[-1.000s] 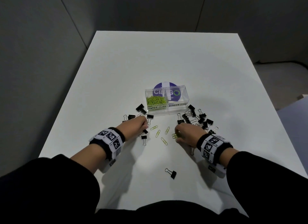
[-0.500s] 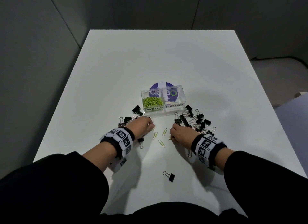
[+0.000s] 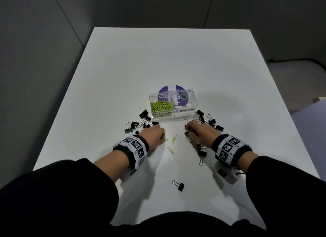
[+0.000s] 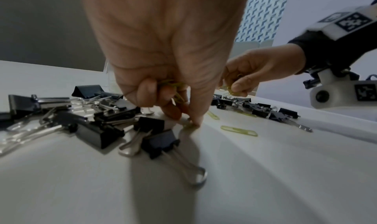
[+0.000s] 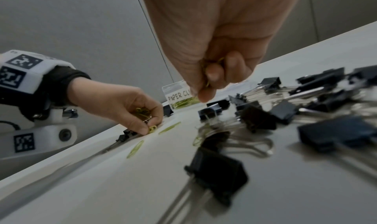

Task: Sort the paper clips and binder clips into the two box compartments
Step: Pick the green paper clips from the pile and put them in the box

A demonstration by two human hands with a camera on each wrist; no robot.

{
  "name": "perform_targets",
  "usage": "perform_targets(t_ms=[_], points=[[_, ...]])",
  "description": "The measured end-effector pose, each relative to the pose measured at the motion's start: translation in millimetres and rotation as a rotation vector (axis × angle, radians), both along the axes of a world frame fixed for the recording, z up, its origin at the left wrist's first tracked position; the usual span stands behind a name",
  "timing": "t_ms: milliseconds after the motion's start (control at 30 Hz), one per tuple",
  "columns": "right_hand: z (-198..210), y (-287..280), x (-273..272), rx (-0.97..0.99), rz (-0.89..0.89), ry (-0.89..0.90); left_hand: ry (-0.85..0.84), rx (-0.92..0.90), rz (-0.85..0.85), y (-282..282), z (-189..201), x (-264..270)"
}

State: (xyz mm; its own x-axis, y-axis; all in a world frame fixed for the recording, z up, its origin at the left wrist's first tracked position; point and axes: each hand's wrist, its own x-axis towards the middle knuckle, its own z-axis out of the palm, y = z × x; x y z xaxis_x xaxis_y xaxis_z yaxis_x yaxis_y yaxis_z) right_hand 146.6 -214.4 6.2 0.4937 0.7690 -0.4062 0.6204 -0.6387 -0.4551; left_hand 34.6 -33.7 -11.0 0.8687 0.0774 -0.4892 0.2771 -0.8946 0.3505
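A clear two-compartment box (image 3: 194, 102) stands mid-table; its left half, labelled PAPER CLIPS, holds green paper clips (image 3: 161, 106), and its right half, labelled BINDER CLIPS, looks empty. My left hand (image 3: 155, 134) holds several green paper clips (image 4: 175, 89) in its curled fingers and pinches another one (image 3: 165, 140) on the table. My right hand (image 3: 199, 130) also grips green paper clips (image 5: 212, 72) in curled fingers, just above the table. Two loose paper clips (image 3: 174, 138) lie between the hands. Black binder clips lie in a left pile (image 3: 139, 125) and a right pile (image 3: 210, 122).
One binder clip (image 3: 179, 185) lies alone near the front edge, another (image 3: 202, 154) beside my right wrist. The table (image 3: 167, 60) is white, with grey walls behind and to the left. Both wrists carry marker bands with cameras.
My right hand has shifted right, toward the right binder clip pile. My left hand has edged onto a paper clip on the table. The head view has drifted a little.
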Motion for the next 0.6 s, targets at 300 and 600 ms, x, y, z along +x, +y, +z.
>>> perform_targets(t_ms=[300,600], points=[[-6.6,-16.1,-0.5,0.040,-0.189,0.036,-0.049,-0.025,-0.057,-5.4,1.9,-4.3],[0.0,-11.4,-11.4,-0.152,-0.039,-0.115,-0.059,-0.084,-0.019,-18.1,13.9,2.8]])
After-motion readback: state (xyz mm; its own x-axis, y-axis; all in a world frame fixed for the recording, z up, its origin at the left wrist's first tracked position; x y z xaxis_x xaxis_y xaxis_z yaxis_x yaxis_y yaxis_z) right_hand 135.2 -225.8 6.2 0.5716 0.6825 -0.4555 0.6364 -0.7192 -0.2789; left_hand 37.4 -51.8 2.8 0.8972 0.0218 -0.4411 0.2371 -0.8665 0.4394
